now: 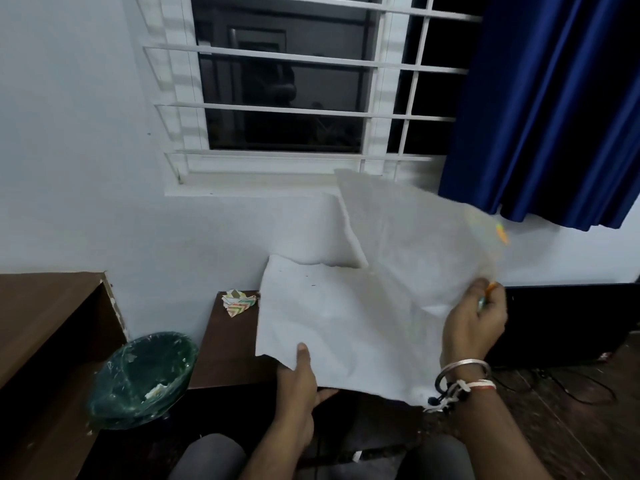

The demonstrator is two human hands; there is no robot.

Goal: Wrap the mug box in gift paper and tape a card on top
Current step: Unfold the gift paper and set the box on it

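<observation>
Before a white wall [69, 150], barred window [287, 84] and blue curtain [554, 98], the gift paper [363, 306] you hold up, white side showing, hides most of the low brown table [225, 341]. Your left hand [301, 379] grips its near edge, thumb on top; your right hand [474, 327] pinches the right edge.

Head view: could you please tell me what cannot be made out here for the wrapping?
Mug box, card, tape: not seen in the head view; the gift paper covers most of the low table.
Paper's printed side: turned away, only the white back shows.
Left hand: fingers hidden under the sheet, thumb on top.
Right hand: pinches the sheet's edge; a small orange thing there is blurred.
</observation>
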